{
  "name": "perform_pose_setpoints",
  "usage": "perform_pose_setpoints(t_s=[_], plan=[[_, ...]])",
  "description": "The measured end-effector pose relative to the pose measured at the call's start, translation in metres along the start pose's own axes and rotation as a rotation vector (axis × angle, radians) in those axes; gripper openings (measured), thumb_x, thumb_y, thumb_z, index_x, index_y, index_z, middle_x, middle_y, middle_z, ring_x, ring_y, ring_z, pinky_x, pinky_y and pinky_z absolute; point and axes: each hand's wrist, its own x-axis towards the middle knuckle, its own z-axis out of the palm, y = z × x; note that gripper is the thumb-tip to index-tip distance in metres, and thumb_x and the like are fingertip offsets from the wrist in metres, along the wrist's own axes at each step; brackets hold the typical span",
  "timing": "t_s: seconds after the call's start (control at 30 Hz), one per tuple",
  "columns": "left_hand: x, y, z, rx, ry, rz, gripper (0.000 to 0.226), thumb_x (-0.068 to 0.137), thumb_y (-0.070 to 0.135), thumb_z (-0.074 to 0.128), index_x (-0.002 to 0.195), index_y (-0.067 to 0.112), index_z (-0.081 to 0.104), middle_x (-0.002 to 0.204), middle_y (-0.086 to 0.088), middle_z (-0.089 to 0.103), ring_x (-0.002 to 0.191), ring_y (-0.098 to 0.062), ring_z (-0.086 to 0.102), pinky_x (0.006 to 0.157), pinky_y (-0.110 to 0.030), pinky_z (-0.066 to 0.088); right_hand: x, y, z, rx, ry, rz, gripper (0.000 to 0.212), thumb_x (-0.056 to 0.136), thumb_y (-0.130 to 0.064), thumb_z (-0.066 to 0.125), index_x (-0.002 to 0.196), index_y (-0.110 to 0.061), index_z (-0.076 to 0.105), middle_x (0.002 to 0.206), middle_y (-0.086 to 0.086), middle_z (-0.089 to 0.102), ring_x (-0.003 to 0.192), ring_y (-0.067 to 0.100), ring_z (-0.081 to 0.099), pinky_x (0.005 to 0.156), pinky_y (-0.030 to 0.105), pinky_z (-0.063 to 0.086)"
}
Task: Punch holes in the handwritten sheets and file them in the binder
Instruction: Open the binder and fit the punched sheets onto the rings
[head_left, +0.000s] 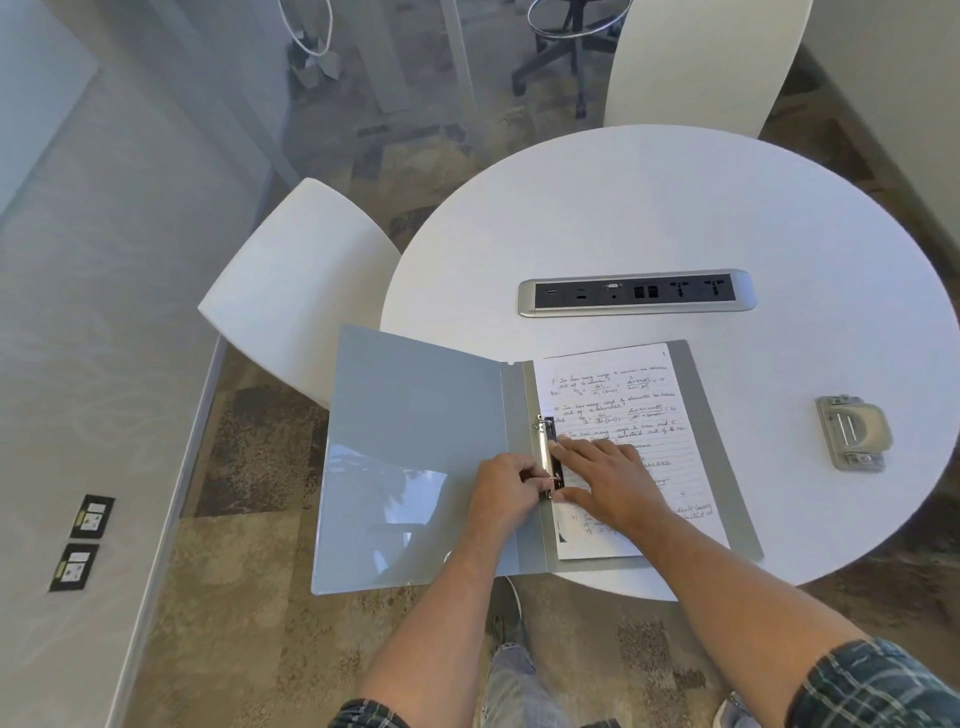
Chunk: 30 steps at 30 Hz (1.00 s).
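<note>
A grey binder (415, 415) lies open on the round white table (675, 218), its left cover hanging past the table's edge. The handwritten sheets (623, 395) lie on its right half against the metal ring mechanism (545, 447). My left hand (506, 491) pinches the lower ring of the mechanism with curled fingers. My right hand (605, 480) lies flat, palm down, on the sheets beside the rings. A grey metal hole punch (852, 434) sits on the table to the right, apart from both hands.
A silver power and socket strip (636, 292) is set into the table behind the binder. One white chair (296, 280) stands at the left and another (696, 62) at the far side. Patterned carpet lies below, with two floor sockets (83, 540) at the left.
</note>
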Motion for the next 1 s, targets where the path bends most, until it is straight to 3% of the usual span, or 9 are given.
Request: perform_pose_setpoints(t_s=[0.1,0.23,0.37,0.47,0.53,0.6,0.77,0.83,1.0], plan=[[0.0,0.0,-0.001,-0.006,-0.003,-0.002,0.004,0.082,0.017,0.081,0.08,0.019,0.079,0.078,0.008,0.075,0.073,-0.002,0.069,0.065,-0.012,0.048,-0.002,0.001,0.007,0.018,0.053,-0.015,0.083,0.088,-0.076,0.022,0.158,-0.035,0.04,0.16,-0.012,0.045,0.136,0.022,0.052,0.106,0.044,0.041],[0.002,0.0,-0.001,-0.004,-0.027,-0.014,0.004,0.082,0.018,0.082,0.079,0.018,0.079,0.077,0.009,0.075,0.072,-0.002,0.068,0.064,-0.013,0.048,-0.006,0.002,0.015,0.061,0.104,-0.001,0.078,0.092,-0.076,0.027,0.155,-0.034,0.046,0.155,-0.011,0.051,0.131,0.022,0.055,0.104,0.044,0.042],[0.002,-0.004,0.001,-0.039,-0.034,-0.018,0.005,0.084,0.022,0.08,0.08,0.02,0.079,0.08,0.009,0.076,0.077,-0.005,0.07,0.068,-0.017,0.052,-0.009,0.007,0.021,0.238,0.114,0.046,0.074,0.092,-0.079,0.031,0.158,-0.044,0.036,0.16,-0.022,0.04,0.139,0.013,0.041,0.11,0.038,0.028],[0.001,-0.011,0.006,-0.075,-0.033,0.016,0.008,0.085,0.02,0.08,0.08,0.016,0.077,0.089,0.006,0.073,0.083,-0.011,0.069,0.077,-0.027,0.057,-0.01,0.007,0.025,0.232,0.143,0.049,0.074,0.092,-0.081,0.029,0.157,-0.047,0.036,0.16,-0.024,0.04,0.137,0.013,0.043,0.109,0.039,0.03],[0.003,-0.012,0.007,-0.074,-0.041,0.092,0.013,0.084,0.024,0.081,0.08,0.014,0.074,0.103,0.008,0.063,0.091,-0.011,0.066,0.082,-0.026,0.055,-0.01,0.007,0.026,0.231,0.142,0.052,0.072,0.092,-0.08,0.03,0.156,-0.048,0.036,0.159,-0.025,0.039,0.137,0.014,0.043,0.109,0.039,0.03],[0.01,-0.008,0.002,0.005,-0.017,0.21,0.019,0.083,0.035,0.078,0.092,0.02,0.07,0.117,0.012,0.053,0.105,-0.01,0.06,0.092,-0.024,0.051,-0.009,0.008,0.026,0.236,0.154,0.059,0.068,0.094,-0.078,0.034,0.156,-0.05,0.036,0.16,-0.025,0.038,0.136,0.014,0.043,0.108,0.037,0.029],[0.034,0.011,-0.014,0.493,-0.104,0.406,0.063,0.096,0.044,0.056,0.154,0.027,0.039,0.163,0.007,0.034,0.148,-0.016,0.032,0.122,-0.038,0.026,-0.011,0.01,0.029,0.259,0.161,0.036,0.066,0.095,-0.073,0.043,0.156,-0.05,0.036,0.162,-0.023,0.035,0.139,0.015,0.042,0.105,0.032,0.024],[0.041,0.016,-0.014,0.584,-0.151,0.398,0.063,0.099,0.045,0.05,0.157,0.026,0.034,0.164,0.006,0.034,0.15,-0.018,0.031,0.122,-0.04,0.027,-0.01,0.012,0.029,0.266,0.169,0.035,0.066,0.093,-0.074,0.043,0.154,-0.049,0.04,0.163,-0.02,0.035,0.139,0.017,0.043,0.106,0.035,0.027],[0.045,0.017,-0.013,0.535,-0.128,0.375,0.053,0.101,0.036,0.049,0.152,0.025,0.044,0.16,0.007,0.041,0.143,-0.02,0.043,0.117,-0.043,0.036,-0.008,0.012,0.03,0.279,0.182,0.059,0.064,0.093,-0.071,0.051,0.153,-0.05,0.041,0.166,-0.019,0.03,0.139,0.012,0.046,0.103,0.035,0.027]])
